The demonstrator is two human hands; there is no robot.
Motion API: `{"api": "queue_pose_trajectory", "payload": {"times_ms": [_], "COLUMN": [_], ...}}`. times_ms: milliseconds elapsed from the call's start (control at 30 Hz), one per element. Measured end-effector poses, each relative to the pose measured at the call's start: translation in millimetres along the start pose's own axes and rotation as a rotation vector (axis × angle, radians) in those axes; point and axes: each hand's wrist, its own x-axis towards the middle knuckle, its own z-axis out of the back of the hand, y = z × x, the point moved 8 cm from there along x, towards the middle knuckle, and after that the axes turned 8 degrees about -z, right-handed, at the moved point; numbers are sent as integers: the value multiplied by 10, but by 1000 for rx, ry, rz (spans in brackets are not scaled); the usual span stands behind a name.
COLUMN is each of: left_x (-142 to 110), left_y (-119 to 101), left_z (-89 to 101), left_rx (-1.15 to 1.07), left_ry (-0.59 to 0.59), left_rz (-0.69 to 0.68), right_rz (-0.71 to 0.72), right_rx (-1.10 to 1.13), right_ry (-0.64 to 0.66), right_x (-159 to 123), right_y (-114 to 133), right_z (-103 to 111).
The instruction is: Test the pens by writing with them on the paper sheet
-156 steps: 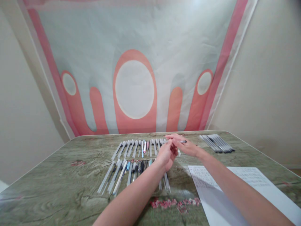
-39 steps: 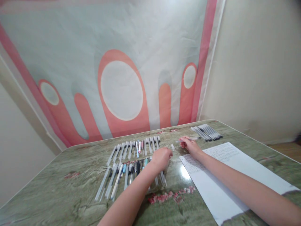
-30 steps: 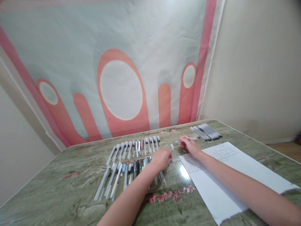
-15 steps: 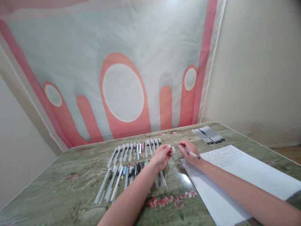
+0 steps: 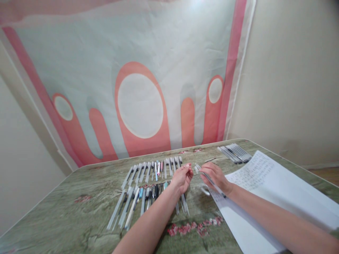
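Note:
My right hand [image 5: 215,176] is closed around a clear-barrelled pen [image 5: 217,189]. Its tip points up and to the left, and its dark end lies by my wrist. A small translucent piece [image 5: 196,169] shows close to the pen's tip; whether it lies on the table or is held I cannot tell. My left hand [image 5: 183,178] has its fingertips pinched together just left of the tip, and what they hold is hidden. Under my right forearm is a white sheet [image 5: 246,218] with handwriting, its far corner lifted.
Pens in clear sleeves and coloured pens form a back row [image 5: 144,171] and a front row [image 5: 129,208] left of my hands. A bundle of clear pens [image 5: 234,153] lies at the back right. The table [image 5: 66,211] has a marbled green top, with a wall hanging [image 5: 172,53] behind.
My right hand has shifted slightly, and the pen has turned steeper. The paper's far corner has risen and the sheet has moved a little. My left hand stays nearly in place.

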Motion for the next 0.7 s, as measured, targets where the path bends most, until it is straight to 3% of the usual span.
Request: {"api": "queue_pose_trajectory", "payload": {"times_ms": [267, 700], "left_x": [22, -54], "left_y": [75, 131], "left_z": [45, -69], "left_rx": [-55, -166], "left_ry": [-30, 68], "left_rz": [83, 154], "right_rz": [139, 129], "right_rx": [-53, -6], "right_ry": [-26, -44], "right_x": [-20, -12], "right_y": [126, 128], "right_z": [-16, -12]}}
